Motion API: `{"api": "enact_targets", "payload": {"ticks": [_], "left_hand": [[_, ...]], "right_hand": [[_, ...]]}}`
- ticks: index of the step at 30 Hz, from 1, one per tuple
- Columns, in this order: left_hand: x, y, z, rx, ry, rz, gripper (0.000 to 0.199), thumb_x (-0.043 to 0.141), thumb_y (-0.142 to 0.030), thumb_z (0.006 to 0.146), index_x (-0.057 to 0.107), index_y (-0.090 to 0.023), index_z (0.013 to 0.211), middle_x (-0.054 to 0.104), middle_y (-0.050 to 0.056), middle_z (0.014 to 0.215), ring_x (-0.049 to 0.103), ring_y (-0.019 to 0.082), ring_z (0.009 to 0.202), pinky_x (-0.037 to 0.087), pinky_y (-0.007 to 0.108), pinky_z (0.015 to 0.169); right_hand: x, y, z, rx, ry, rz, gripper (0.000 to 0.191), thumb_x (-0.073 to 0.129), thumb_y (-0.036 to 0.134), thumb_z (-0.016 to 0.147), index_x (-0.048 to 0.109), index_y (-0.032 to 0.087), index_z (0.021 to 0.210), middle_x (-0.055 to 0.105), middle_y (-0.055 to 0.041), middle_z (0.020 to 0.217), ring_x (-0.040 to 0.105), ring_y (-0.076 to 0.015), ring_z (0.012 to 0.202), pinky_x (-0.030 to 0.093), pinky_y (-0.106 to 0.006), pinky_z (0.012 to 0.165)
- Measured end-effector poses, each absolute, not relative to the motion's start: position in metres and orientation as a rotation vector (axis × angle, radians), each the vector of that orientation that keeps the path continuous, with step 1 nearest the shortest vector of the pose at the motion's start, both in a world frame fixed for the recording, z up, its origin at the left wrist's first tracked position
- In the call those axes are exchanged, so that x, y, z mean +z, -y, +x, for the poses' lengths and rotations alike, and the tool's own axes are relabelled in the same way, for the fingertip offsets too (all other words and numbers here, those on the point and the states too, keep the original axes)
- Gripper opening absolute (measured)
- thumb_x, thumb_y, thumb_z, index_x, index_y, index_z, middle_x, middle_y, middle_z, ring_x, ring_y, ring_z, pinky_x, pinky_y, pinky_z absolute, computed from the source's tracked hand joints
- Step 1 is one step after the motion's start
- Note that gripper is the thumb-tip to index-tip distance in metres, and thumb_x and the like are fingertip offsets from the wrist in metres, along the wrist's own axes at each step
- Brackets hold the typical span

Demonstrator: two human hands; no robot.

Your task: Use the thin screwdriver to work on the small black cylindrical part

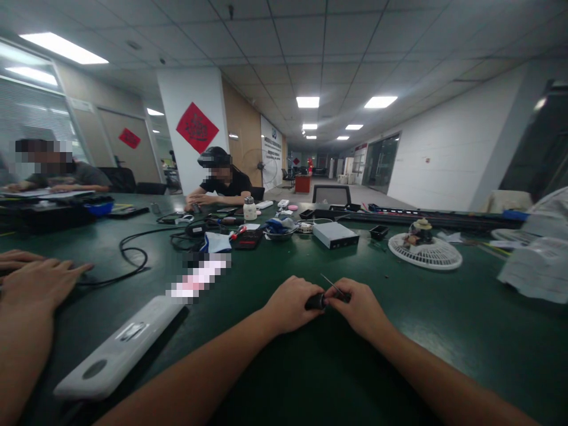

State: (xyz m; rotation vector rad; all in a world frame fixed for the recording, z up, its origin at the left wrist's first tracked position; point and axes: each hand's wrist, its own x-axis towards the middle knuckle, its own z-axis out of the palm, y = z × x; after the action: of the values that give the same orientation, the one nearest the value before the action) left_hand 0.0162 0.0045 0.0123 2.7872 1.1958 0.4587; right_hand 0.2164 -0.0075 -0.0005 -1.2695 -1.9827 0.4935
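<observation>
Near the middle of the green table [248,272], my left hand [293,303] is closed around a small dark cylindrical object [315,302]. My right hand [357,305] touches the end of that object and pinches a thin metal rod [333,284], which points up and to the left. The two hands nearly meet. What the dark object is cannot be made out.
A white power strip [119,349] lies at the left, near another person's hands [39,278]. Black cables [133,248], a silver box [336,234] and a white fan grille [425,253] are further back. Crumpled white plastic [539,266] is at the right.
</observation>
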Motion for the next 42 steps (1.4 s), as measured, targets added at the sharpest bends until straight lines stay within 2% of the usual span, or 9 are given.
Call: {"api": "enact_targets", "payload": {"ticks": [6,12,17,20,26,30,34,42], "left_hand": [[0.015,-0.003,0.014,0.441,-1.092,2.796,0.029,0.066,-0.035,0.086,0.065,-0.026,0.113,0.07,0.003,0.105,0.062,0.022,0.1,0.04,0.035,0.09],[0.016,-0.001,0.015,0.462,-1.074,2.806,0.027,0.065,-0.032,0.085,0.063,-0.024,0.111,0.069,0.004,0.107,0.062,0.022,0.101,0.041,0.035,0.091],[0.013,-0.002,0.016,0.494,-1.309,2.703,0.024,0.065,-0.032,0.081,0.06,-0.022,0.101,0.068,0.004,0.099,0.063,0.022,0.093,0.044,0.033,0.085],[0.011,-0.006,0.014,0.532,-1.434,2.634,0.024,0.066,-0.035,0.079,0.057,-0.021,0.096,0.067,0.004,0.094,0.063,0.022,0.089,0.045,0.032,0.079],[0.006,-0.013,0.009,0.549,-1.627,2.498,0.022,0.064,-0.032,0.081,0.051,-0.023,0.096,0.066,0.002,0.089,0.065,0.02,0.082,0.043,0.027,0.064],[0.005,-0.013,0.01,0.507,-1.626,2.511,0.021,0.062,-0.032,0.083,0.048,-0.024,0.097,0.066,0.001,0.087,0.065,0.02,0.077,0.041,0.027,0.059],[0.006,-0.01,0.014,0.446,-1.57,2.592,0.019,0.059,-0.026,0.083,0.048,-0.024,0.098,0.066,0.002,0.087,0.064,0.02,0.077,0.041,0.028,0.06],[0.006,-0.008,0.015,0.383,-1.484,2.7,0.018,0.057,-0.021,0.082,0.053,-0.026,0.099,0.067,0.002,0.096,0.064,0.021,0.088,0.045,0.03,0.071]], "right_hand": [[-0.002,0.009,0.215,0.485,1.997,-1.369,0.011,0.07,0.03,0.078,0.07,0.021,0.084,0.07,-0.0003,0.076,0.062,-0.0172,0.068,0.044,-0.026,0.061],[-0.004,0.011,0.213,0.542,2.017,-1.35,0.015,0.067,0.036,0.082,0.065,0.021,0.086,0.069,0.0,0.075,0.062,-0.017,0.067,0.042,-0.026,0.059],[-0.004,0.011,0.212,0.595,2.006,-1.241,0.018,0.058,0.034,0.089,0.063,0.02,0.1,0.07,-0.0017,0.084,0.064,-0.0174,0.072,0.045,-0.027,0.062],[0.001,0.013,0.215,0.569,1.979,-1.225,0.022,0.049,0.031,0.093,0.059,0.021,0.11,0.069,-0.0015,0.085,0.063,-0.0165,0.068,0.044,-0.027,0.06],[0.011,0.019,0.217,0.367,2.053,-1.351,0.015,0.054,0.026,0.089,0.068,0.023,0.093,0.069,-0.0015,0.082,0.062,-0.0173,0.067,0.043,-0.029,0.061],[0.01,0.02,0.214,0.287,2.086,-1.394,0.015,0.055,0.026,0.088,0.07,0.023,0.091,0.07,-0.003,0.086,0.063,-0.0189,0.074,0.044,-0.03,0.065],[0.009,0.021,0.211,0.281,2.135,-1.342,0.016,0.055,0.025,0.089,0.07,0.023,0.091,0.069,-0.0028,0.089,0.063,-0.0178,0.076,0.045,-0.029,0.067],[0.01,0.023,0.215,0.284,2.267,-1.276,0.014,0.059,0.025,0.087,0.072,0.024,0.091,0.068,-0.0015,0.085,0.061,-0.0169,0.073,0.043,-0.028,0.065]]}}
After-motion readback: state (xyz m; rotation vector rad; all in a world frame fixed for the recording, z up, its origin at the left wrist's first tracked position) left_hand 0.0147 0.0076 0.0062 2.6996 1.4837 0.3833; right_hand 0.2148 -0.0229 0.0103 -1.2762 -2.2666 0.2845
